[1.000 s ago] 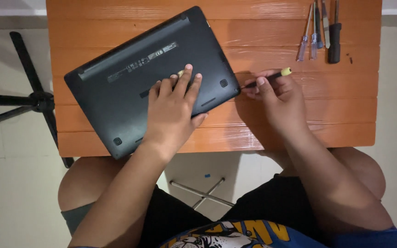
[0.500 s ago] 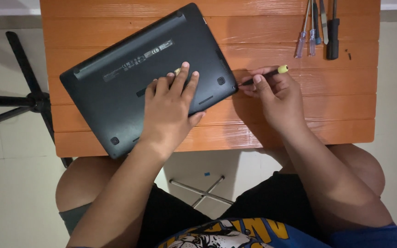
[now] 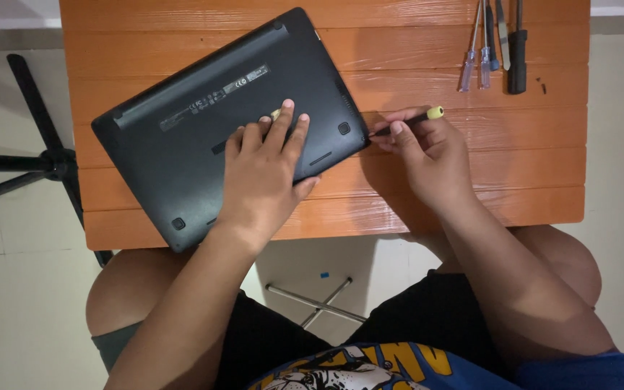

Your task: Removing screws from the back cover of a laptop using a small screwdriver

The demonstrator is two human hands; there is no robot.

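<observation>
A dark laptop (image 3: 182, 137) lies upside down and turned at an angle on the orange wooden table (image 3: 427, 50). My left hand (image 3: 265, 170) rests flat on its bottom panel, fingers spread, pressing it down. My right hand (image 3: 431, 155) grips a thin screwdriver (image 3: 409, 121) with a black shaft and a yellow cap. Its tip points left and touches the laptop's right edge near a corner foot.
Several more screwdrivers and a black-handled tool (image 3: 496, 43) lie at the table's far right, with a tiny dark speck (image 3: 541, 84) beside them. A black tripod base (image 3: 37, 155) stands on the pale floor to the left. My knees sit under the table's near edge.
The view has shifted slightly, so the laptop and hands sit a little lower and left. Both hands keep their hold and their places on the laptop.
</observation>
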